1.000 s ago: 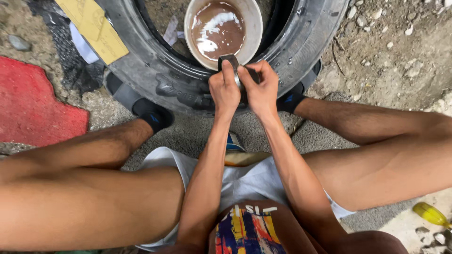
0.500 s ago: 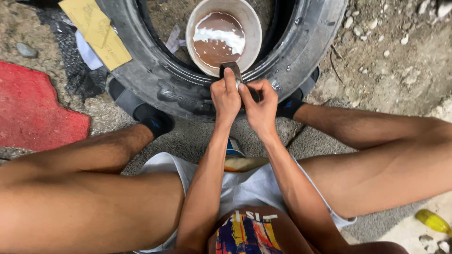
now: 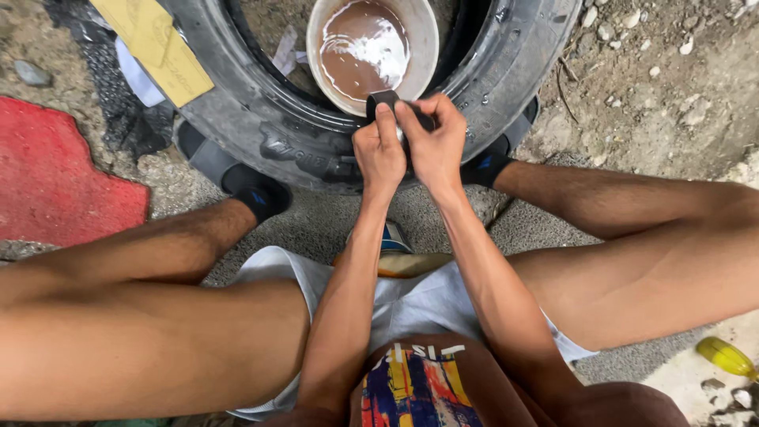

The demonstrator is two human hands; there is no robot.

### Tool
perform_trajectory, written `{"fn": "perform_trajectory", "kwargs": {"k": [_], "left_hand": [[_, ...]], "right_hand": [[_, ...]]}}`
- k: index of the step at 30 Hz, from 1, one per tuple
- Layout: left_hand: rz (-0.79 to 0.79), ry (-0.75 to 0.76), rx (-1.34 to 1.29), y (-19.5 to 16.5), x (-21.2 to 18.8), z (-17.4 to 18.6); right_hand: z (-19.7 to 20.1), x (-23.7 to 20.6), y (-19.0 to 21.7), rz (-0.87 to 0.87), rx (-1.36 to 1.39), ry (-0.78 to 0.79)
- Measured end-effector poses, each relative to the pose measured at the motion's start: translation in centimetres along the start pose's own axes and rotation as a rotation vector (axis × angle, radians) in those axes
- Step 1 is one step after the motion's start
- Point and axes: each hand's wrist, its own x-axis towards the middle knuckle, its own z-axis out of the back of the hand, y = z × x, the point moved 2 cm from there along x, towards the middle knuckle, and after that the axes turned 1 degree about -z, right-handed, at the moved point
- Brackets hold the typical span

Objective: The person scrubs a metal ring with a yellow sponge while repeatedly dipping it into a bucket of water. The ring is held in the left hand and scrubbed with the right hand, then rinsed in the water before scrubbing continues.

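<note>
**Two hands on a dark patch at the tyre's rim**

While the person sat low with legs spread to either side, the tyre (image 3: pixel 285 134) lay flat on the gravel ground (image 3: pixel 656 87), close enough for both arms to reach its near wall without stretching. The left hand (image 3: pixel 379 154) and the right hand (image 3: pixel 435 142) met there, fingers curled and pressed together around a small dark patch (image 3: pixel 385 100), which stood at the tyre's inner edge just under the bucket (image 3: pixel 427 39). The left thumb lay along the patch; the right fingers closed over its side, so it was pinched between both hands.

The bucket sat inside the tyre's opening, within easy reach, and held brown, murky liquid with a pale sheen on top. The tyre's rubber looked black, ribbed and wet in places. A yellow sheet (image 3: pixel 158 43), flat and matte like abrasive paper, rested on the far tread. A red mat (image 3: pixel 55 182) with a rough surface lay to the left, well apart, and a yellow bottle (image 3: pixel 727 357) lay on the ground at the right.
</note>
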Motion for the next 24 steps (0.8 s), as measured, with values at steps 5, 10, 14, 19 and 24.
{"fn": "perform_trajectory", "kwargs": {"k": [5,10,14,19,24], "left_hand": [[0.044,-0.014,-0.061,0.6,0.8,0.2],[0.014,-0.029,-0.026,0.4,0.8,0.0],[-0.056,0.037,-0.049,0.2,0.4,0.0],[0.017,0.141,-0.171,0.7,0.1,0.7],[-0.057,0.123,-0.167,-0.1,0.3,0.7]], "right_hand": [[0.4,-1.2,-1.2,-0.148,0.053,0.055],[1.2,-0.6,-2.7,-0.167,0.096,0.088],[1.5,1.1,-2.5,-0.192,0.080,0.041],[2.4,0.9,-1.4,-0.266,0.134,0.055],[3.3,0.4,-0.1,-0.157,0.106,0.137]]}}
